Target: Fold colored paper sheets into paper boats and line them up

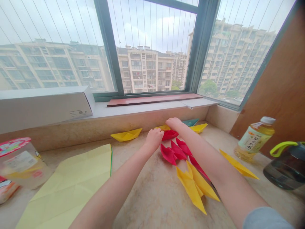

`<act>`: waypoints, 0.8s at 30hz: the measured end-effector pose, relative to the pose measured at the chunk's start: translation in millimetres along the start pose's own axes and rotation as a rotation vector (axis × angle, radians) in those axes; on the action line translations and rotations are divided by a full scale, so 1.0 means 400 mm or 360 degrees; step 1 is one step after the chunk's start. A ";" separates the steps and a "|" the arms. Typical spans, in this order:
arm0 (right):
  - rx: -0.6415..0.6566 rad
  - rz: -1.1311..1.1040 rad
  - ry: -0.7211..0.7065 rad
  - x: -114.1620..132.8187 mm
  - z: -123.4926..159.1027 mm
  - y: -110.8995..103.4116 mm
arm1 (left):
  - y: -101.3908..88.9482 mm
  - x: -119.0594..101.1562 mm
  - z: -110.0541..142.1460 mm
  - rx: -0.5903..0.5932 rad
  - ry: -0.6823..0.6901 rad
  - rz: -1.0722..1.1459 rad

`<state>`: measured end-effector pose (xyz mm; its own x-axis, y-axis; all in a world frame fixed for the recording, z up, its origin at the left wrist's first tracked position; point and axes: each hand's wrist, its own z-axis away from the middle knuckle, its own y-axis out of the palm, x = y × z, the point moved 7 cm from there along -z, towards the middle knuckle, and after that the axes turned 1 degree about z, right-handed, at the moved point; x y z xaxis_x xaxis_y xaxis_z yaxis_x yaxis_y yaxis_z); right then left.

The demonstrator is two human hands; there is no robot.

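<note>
The left hand (154, 138) is curled, nearly closed, at one end of a red paper boat (169, 135), and the right hand (175, 122) is half bent at the far side; I cannot tell if the fingers pinch it. The red boat sits between the hands, in front of a yellow boat (164, 127), with more red folded papers (172, 151) just nearer.

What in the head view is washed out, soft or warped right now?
Head view: bright, hazy daylight through the window washes out the buildings; fine detail on the left hand and right hand is soft; the wide lens seems to stretch the bottle and dark jug near the right edge; a dark blur fills the top right corner.
</note>
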<state>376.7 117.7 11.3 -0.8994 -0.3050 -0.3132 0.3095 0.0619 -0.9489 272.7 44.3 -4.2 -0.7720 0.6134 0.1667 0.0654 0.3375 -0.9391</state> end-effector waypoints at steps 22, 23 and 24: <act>-0.0436 -0.0325 -0.0636 0.682 0.405 -0.245 | -0.261 0.247 0.661 0.0074 -0.0426 -0.0070; -0.0405 -0.0329 -0.0610 0.692 0.399 -0.232 | -0.254 0.256 0.698 0.0080 -0.0472 -0.0053; -0.0380 -0.0331 -0.0556 0.694 0.385 -0.222 | -0.245 0.263 0.730 0.0084 -0.0511 -0.0037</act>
<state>147.2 -118.8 14.6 -0.7642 -0.6332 -0.1228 0.0175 0.1699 -0.9853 0.4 -132.9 17.7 -0.9333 0.3468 0.0929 0.0189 0.3059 -0.9519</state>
